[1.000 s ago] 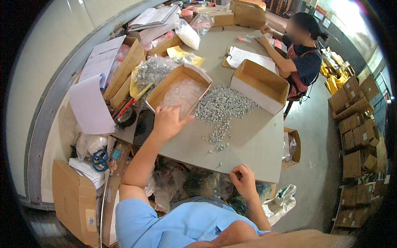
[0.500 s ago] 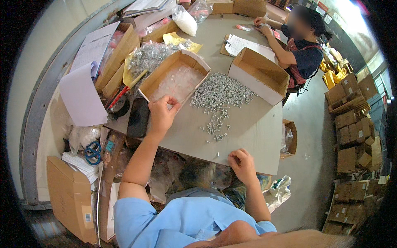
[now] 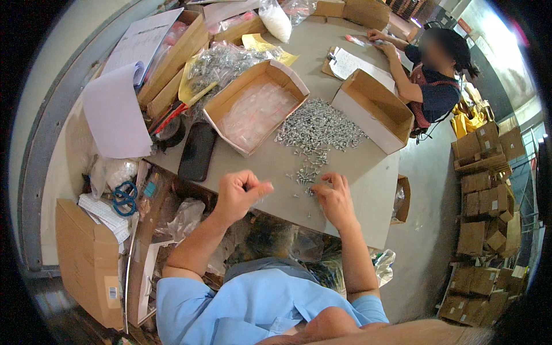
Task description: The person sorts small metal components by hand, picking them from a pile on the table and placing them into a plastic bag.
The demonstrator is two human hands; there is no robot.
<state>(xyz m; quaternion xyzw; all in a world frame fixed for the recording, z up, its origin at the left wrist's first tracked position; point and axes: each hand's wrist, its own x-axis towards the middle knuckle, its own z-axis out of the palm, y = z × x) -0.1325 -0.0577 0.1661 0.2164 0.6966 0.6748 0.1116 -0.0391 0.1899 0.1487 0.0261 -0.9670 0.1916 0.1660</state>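
Head view: our left hand (image 3: 238,195) hovers curled above the bench (image 3: 368,190), grip pinched together on something too small to tell. Our right hand (image 3: 333,198) rests fingertips on loose screws (image 3: 307,172), grip apart. Beyond lie the screw heap (image 3: 319,126) and a cardboard tray (image 3: 256,106).

An open brown carton of clear bags (image 3: 256,106) sits upper centre on the bench; an empty open carton (image 3: 374,109) lies right of it; a labelled flat carton (image 3: 86,264) leans lower left; stacked brown boxes (image 3: 486,190) fill the right edge.
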